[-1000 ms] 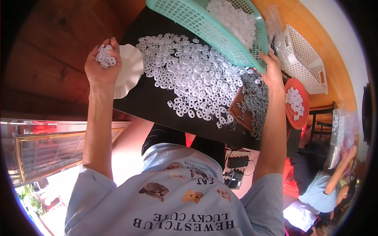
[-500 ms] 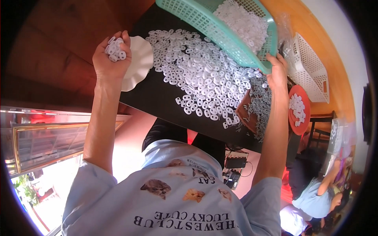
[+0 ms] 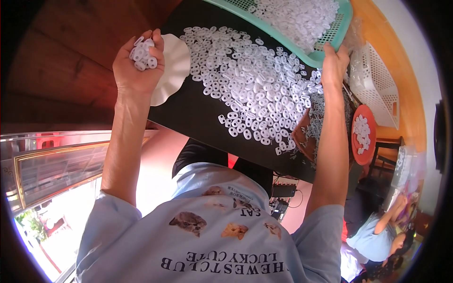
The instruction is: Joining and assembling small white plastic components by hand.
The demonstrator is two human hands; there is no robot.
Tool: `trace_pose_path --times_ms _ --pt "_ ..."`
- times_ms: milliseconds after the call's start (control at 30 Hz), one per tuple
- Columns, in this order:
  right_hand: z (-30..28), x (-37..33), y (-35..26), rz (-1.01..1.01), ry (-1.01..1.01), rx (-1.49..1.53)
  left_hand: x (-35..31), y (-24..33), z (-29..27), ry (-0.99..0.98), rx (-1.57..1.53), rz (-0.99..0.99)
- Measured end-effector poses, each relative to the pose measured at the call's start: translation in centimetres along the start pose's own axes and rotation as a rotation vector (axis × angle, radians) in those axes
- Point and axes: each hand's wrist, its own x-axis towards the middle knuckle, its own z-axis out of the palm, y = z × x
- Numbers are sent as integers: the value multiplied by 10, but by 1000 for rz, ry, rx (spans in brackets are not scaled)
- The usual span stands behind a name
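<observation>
My left hand (image 3: 137, 80), palm up with curled fingers, holds a handful of small white two-holed plastic pieces (image 3: 143, 55) beside the white wavy-edged plate (image 3: 175, 66). My right hand (image 3: 335, 67) grips the near corner of a green plastic basket (image 3: 313, 59), which has many more white pieces (image 3: 302, 21) in it. Between my hands, a broad heap of the same pieces (image 3: 264, 92) is spread over the black tabletop (image 3: 188, 115). Under my right forearm, partly hidden, lie small grey screw-like parts (image 3: 315, 123) by a brown sheet or tray (image 3: 301, 134).
A red plate (image 3: 372, 127) with white pieces stands at the right, near a white perforated basket (image 3: 377, 78) and clear plastic wrap. Beyond the table's right end, another person in a blue top (image 3: 375, 236) sits lower in view. A framed glass panel (image 3: 61, 165) is at the left.
The green basket has shifted away from me and slightly right, with my right hand on its corner. My left hand still holds its pieces and appears slightly higher and further right.
</observation>
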Motion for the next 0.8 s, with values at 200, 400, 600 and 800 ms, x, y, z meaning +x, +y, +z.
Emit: trace_pose_path --times_ms 200,400,600,800 --pt "-10 15 -10 -41 -93 -275 -6 0 2 -41 8 -27" --pt "-20 26 -4 -35 -123 -342 -3 -3 -4 -71 -11 -83" --pt "-27 17 -15 25 -211 -302 -6 -9 0 -80 10 -81" --pt "-26 -5 -42 228 -251 -165 -5 -9 2 -70 3 -95"
